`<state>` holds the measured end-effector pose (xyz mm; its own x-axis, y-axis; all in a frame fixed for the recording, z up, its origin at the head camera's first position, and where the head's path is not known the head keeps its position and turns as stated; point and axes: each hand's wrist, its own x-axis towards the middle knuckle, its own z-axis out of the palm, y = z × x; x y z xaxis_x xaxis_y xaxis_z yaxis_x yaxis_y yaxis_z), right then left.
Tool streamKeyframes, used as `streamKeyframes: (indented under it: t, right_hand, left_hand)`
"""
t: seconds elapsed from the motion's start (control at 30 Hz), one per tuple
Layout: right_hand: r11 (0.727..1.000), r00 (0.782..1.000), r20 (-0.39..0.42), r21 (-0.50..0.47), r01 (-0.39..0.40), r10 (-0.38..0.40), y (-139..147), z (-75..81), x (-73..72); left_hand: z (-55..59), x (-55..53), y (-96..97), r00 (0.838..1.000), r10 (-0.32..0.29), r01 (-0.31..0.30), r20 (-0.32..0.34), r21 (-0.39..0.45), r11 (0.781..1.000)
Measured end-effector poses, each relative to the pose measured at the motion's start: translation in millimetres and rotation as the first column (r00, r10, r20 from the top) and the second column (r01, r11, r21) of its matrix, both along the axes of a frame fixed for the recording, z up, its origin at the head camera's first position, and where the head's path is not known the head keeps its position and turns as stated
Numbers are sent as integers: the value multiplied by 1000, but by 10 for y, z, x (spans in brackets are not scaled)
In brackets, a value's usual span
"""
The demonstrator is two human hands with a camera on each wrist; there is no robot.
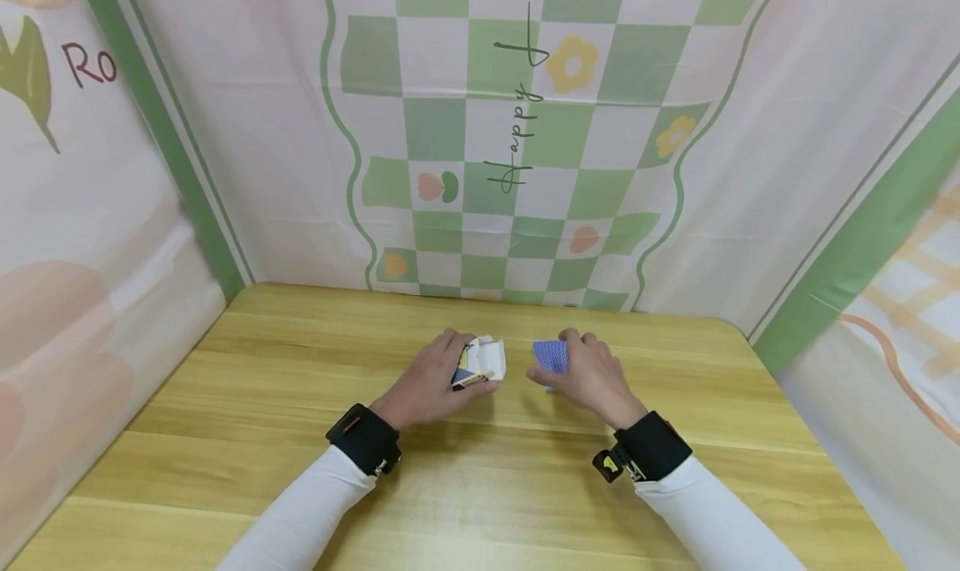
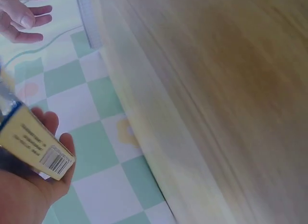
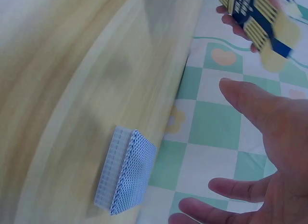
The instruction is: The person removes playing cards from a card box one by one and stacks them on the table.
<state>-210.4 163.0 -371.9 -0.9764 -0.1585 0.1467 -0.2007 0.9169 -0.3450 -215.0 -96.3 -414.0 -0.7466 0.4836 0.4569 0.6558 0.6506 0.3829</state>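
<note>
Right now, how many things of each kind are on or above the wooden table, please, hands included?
Hands: 2 (left hand, right hand)
Card boxes: 1 (card box, gripped by the left hand, flap open)
Card decks: 1 (deck of blue-backed cards, standing on edge on the table by the right hand)
Total: 4

Staged recording booth, not lived-in room. Light wooden table point(image 1: 300, 438) boxed in on three sides by printed cloth backdrops point(image 1: 525, 137): green-white checks, flowers, hearts, script lettering "Happy". Side panels point(image 1: 75, 262) hang as loose sheets with green borders. Person wears wrist-mounted cameras on black straps point(image 1: 365, 436).
</note>
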Motion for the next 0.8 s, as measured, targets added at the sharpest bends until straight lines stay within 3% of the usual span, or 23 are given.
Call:
streamKeyframes:
  t: [0.17, 0.33, 0.4, 0.5, 0.6, 0.67, 0.8]
  right_hand:
    - [999, 1000, 17, -46, -11, 11, 6, -18, 65]
    - [996, 999, 47, -91, -5, 9, 31, -38, 79]
    - [994, 998, 61, -105, 1, 6, 43, -50, 82]
    - [993, 997, 74, -116, 3, 6, 61, -71, 90]
    - [993, 997, 81, -121, 2, 8, 74, -91, 103]
    - [992, 997, 77, -124, 2, 7, 74, -105, 111]
    - [992, 998, 67, -130, 3, 5, 61, -146, 131]
  left_hand:
    - [-3, -33, -5, 999, 29, -31, 44, 51, 998]
    - [29, -120, 17, 986, 137, -136, 99, -15, 991]
    - [45, -165, 32, 968, 188, -182, 166, -52, 982]
    - [59, -218, 55, 923, 274, -251, 269, -117, 961]
    - [50, -250, 80, 887, 336, -296, 318, -166, 940]
    - [36, -256, 92, 874, 368, -320, 316, -195, 927]
    - [-5, -233, 107, 867, 417, -343, 273, -280, 897]
